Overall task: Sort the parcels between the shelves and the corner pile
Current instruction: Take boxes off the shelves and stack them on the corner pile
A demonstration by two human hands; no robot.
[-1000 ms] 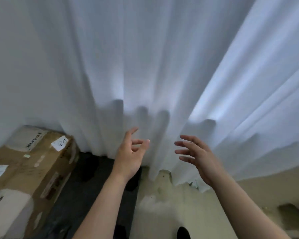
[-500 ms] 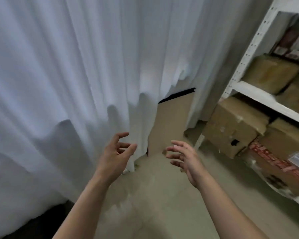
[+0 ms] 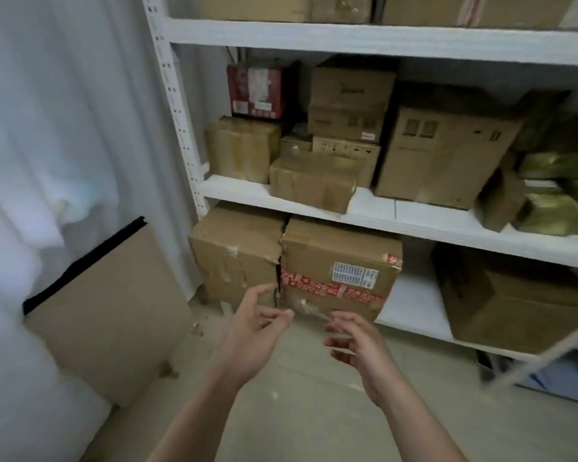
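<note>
White metal shelves (image 3: 374, 208) hold several cardboard parcels. On the lowest level sit a torn brown box (image 3: 234, 255) and, beside it, a box with red tape and a white label (image 3: 341, 271). My left hand (image 3: 251, 338) and my right hand (image 3: 357, 341) hover empty, fingers apart, just in front of these two boxes and not touching them. A red carton (image 3: 257, 91) and more brown boxes (image 3: 314, 181) stand on the middle shelf.
A flat cardboard sheet with a black edge (image 3: 114, 311) leans against the white curtain (image 3: 47, 128) at the left. Greenish packages (image 3: 551, 195) lie on the right of the middle shelf. Another box (image 3: 514, 305) sits low right. Pale floor (image 3: 297, 411) lies underfoot.
My view has swung right, from the curtain and corner boxes to the shelves. Both hands stayed raised, open and empty, and now sit before the bottom-shelf boxes.
</note>
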